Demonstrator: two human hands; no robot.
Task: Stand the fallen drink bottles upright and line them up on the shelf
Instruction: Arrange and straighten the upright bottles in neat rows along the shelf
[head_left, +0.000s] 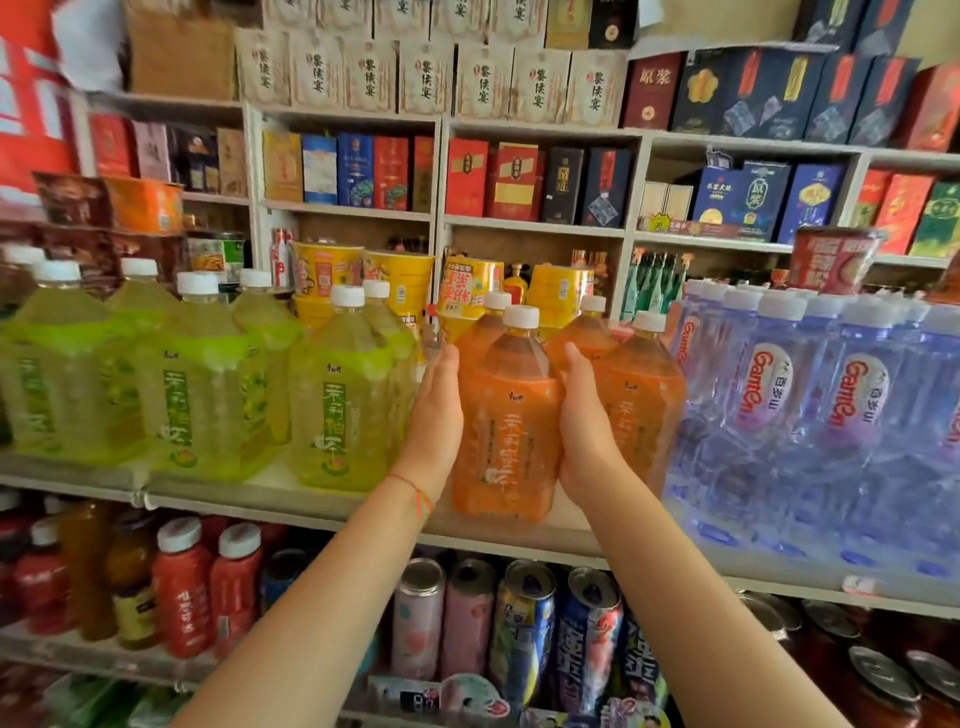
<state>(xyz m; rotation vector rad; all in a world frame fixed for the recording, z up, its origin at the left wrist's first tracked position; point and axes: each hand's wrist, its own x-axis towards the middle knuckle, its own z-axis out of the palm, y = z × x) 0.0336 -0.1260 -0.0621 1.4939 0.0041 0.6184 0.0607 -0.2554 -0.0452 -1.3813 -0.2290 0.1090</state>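
An orange drink bottle (509, 421) with a white cap stands upright at the front of the shelf (332, 506). My left hand (435, 421) presses flat on its left side and my right hand (589, 431) on its right side, so both hold it. More orange bottles (644, 400) stand upright behind and to its right. Several green drink bottles (337, 400) stand upright in a row to the left.
Packs of clear water bottles (810, 415) fill the shelf to the right. Cans (524, 623) and red bottles (182, 587) sit on the shelf below. Yellow cup-noodle tubs (400, 280) and boxed goods (509, 182) stand on the shelves behind.
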